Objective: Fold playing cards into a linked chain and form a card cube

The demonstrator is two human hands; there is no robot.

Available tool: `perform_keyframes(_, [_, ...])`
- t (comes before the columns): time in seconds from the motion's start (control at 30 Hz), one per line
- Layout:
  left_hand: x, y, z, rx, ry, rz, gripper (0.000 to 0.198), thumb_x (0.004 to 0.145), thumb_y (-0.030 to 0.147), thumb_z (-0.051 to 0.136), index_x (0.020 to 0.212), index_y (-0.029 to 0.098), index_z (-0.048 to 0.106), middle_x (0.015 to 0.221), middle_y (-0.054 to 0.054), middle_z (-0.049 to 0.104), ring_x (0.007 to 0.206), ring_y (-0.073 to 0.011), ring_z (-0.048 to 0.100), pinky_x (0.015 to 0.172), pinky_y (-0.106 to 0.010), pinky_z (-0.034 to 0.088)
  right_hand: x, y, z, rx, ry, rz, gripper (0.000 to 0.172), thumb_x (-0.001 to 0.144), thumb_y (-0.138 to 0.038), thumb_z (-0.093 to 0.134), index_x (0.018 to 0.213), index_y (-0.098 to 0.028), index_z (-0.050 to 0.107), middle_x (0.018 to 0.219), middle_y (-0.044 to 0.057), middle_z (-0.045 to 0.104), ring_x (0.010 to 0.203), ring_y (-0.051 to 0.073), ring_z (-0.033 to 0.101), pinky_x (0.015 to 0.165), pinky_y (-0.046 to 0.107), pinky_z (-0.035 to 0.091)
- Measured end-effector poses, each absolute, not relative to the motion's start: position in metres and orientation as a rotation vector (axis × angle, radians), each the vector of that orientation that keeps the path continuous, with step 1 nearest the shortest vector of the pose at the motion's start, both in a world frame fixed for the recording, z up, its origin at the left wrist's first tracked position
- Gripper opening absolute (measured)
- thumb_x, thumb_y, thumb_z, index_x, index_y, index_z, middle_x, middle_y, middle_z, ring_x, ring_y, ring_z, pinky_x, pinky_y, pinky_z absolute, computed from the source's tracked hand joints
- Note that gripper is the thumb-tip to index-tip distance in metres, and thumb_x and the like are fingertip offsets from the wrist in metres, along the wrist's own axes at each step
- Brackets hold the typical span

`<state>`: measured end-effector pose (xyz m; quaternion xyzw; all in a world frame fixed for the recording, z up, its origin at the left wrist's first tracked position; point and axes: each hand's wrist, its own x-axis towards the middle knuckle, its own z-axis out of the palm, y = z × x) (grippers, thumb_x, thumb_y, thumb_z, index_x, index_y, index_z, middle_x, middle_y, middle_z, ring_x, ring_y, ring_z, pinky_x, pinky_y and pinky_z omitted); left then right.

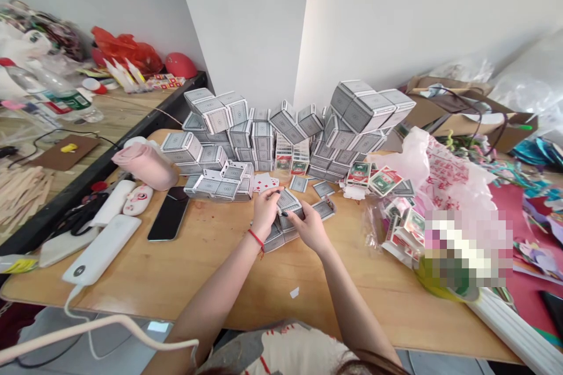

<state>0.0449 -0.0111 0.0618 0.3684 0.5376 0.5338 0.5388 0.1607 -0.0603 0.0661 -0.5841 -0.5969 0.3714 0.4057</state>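
Between my two hands, at the middle of the table, is a block of grey-backed playing cards (289,201). My left hand (265,210), with a red string at its wrist, has its fingers closed on the block's left side. From the right, my right hand (310,226) grips it, the thumb lying along its front edge. More grey card blocks (281,239) sit right below it, partly covered by my hands; whether they are joined to it I cannot tell. Just beyond my hands lie loose playing cards, some face up (265,182) and some face down (298,184).
Stacked card blocks (215,114) (372,106) line the back of the table. Card boxes (360,173) and a plastic bag (433,170) lie on the right. A phone (169,217), a white power bank (102,249) and a rolled pink cloth (145,164) are on the left.
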Motion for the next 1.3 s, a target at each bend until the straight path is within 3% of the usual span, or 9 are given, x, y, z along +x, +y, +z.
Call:
perform_keyframes(0.4, [0.042,-0.006,0.06,0.598,1.12,1.269,0.02,0.056,0.016,0.057,0.071,0.014,0.07,0.076,-0.004,0.069,0.068,-0.0132,0.06,0.065,-0.024,0.043,0.15,-0.055,0.081,-1.516,-1.487,0.95,0.028,0.077,-0.043,0.052,0.087,-0.017,0.057,0.079,0.003,0.065,0.07,0.017,0.058,0.063,0.026,0.043])
perform_keyframes(0.83, [0.04,-0.01,0.058,0.797,1.141,1.195,0.022,0.063,0.018,0.053,0.078,0.014,0.069,0.086,-0.006,0.069,0.077,-0.0153,0.06,0.07,-0.025,0.044,0.151,-0.054,0.071,-1.534,-1.531,0.916,0.025,0.077,-0.042,0.05,0.086,-0.019,0.053,0.075,0.003,0.062,0.066,0.017,0.055,0.059,0.026,0.041])
perform_keyframes(1.3, [0.044,-0.012,0.057,0.967,1.289,1.224,0.022,0.069,0.018,0.048,0.081,0.015,0.067,0.091,-0.006,0.067,0.086,-0.0176,0.059,0.078,-0.029,0.044,0.145,-0.059,0.064,-1.602,-1.53,0.727,0.03,0.079,-0.044,0.047,0.093,-0.018,0.05,0.086,0.009,0.061,0.077,0.021,0.056,0.066,0.031,0.043])
